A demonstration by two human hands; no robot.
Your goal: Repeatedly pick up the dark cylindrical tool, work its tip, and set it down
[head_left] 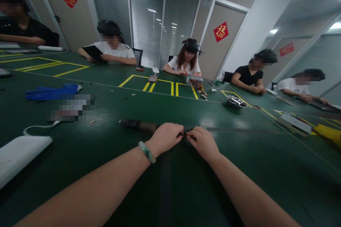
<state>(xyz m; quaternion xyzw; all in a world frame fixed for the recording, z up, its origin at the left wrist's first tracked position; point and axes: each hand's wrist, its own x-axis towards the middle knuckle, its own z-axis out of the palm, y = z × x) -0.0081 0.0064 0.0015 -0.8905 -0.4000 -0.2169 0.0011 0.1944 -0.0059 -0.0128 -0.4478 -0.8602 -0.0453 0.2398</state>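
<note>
Head view. Left hand (166, 136) and right hand (202, 142) meet mid-way across the green felt worktop (239, 170), the fingers of both pinched on a thin dark cord (185, 135) between them. A dark, brown-banded cylindrical tool (138, 125) lies touching the left hand, its near end hidden. The cord looks light, limp and slippery; best gripped close to the tool.

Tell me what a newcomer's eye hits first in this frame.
The two bare hands meeting at centre bottom: the left hand, with a green bracelet on its wrist, closes over a dark rod lying on the green table, and the right hand pinches it beside the left. Next, blue gloves at far left and a metal bowl to the right.
</note>
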